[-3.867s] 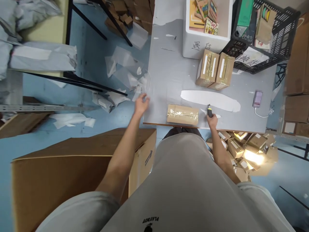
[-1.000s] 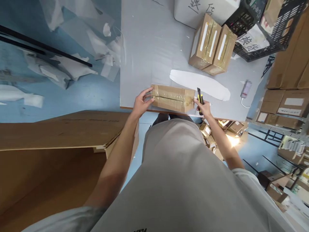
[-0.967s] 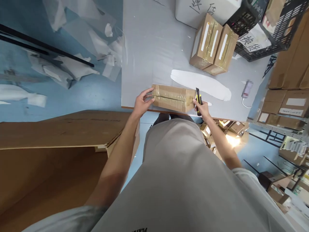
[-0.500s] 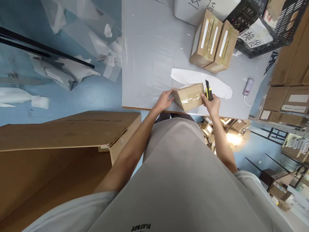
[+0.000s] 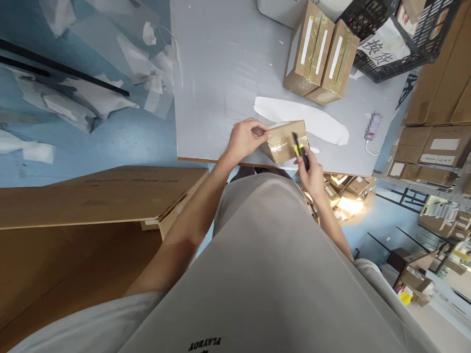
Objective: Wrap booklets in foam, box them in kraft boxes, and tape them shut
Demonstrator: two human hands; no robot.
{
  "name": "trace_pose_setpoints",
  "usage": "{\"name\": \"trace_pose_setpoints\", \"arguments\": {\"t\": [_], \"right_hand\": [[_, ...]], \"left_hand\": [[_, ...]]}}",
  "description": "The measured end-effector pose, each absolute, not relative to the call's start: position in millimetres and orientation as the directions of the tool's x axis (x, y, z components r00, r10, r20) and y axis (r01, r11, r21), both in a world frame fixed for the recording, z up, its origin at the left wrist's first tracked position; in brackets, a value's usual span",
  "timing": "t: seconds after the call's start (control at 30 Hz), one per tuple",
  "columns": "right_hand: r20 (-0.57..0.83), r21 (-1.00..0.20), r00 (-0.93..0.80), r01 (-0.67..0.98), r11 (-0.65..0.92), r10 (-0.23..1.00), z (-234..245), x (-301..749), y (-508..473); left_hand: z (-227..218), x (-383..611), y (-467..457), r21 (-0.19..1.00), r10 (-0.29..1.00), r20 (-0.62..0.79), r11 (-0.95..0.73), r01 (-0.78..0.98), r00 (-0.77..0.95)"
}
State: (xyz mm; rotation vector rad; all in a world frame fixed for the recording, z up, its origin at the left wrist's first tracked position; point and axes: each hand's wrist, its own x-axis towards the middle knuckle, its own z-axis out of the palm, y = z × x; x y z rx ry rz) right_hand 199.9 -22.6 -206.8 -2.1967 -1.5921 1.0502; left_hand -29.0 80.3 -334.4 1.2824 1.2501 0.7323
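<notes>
A small cardboard box with clear tape on its side sits near the front edge of the table. My left hand is closed at the box's upper left corner, fingers bent and gripping it. In my right hand is a black and yellow utility knife, its tip pointing up and left across the right part of the box. Whether the blade touches the cardboard I cannot tell. A white strip of paper lies just behind the box.
Two taped cartons stand at the back right, beside a black plastic crate. A big open carton is at my left below the table. Boxes fill the shelf at right. Plastic wrapping litters the floor.
My right hand has left the box's right edge and moved down and left, bringing the knife in front of the box. My left hand has shifted up to the upper corner.
</notes>
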Motion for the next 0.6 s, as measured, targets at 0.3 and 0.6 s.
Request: {"name": "trace_pose_setpoints", "arguments": {"t": [0.3, 0.6], "right_hand": [[-0.529, -0.424, -0.039, 0.877, -0.225, 0.848, -209.5, 161.2, -16.1], [-0.561, -0.325, -0.054, 0.932, -0.16, 0.826, -199.6, 151.4, -12.6]], "left_hand": [[-335.9, -31.5, 89.0, 0.941, 0.929, -0.291, 0.235, 0.243, 0.227], [-338.6, -30.3, 86.5, 0.935, 0.924, -0.321, 0.274, 0.226, 0.207]]}}
